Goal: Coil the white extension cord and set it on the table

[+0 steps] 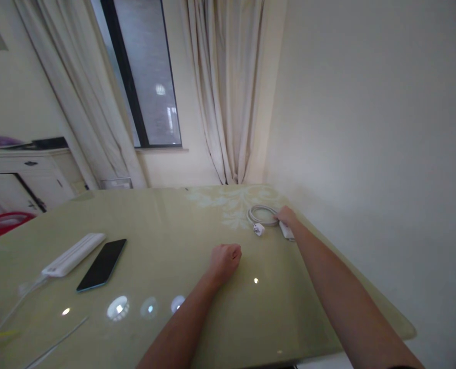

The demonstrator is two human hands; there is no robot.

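"Where is the coiled charger cable [268, 224]?"

"Near the right edge of the glossy table [166, 220], a white plug [258, 229] just beside its loop and a white power adapter [286, 231] partly covered by my right hand [287, 216]."

"And the hands?"

"My right fingers touch the coil; whether they pinch it, I cannot tell. My left hand [225, 260] rests curled in a fist. Well to its left lie a smartphone [102, 265] and a white power strip [74, 254]; beyond, pale curtains [235, 77] flank a window [147, 72]."
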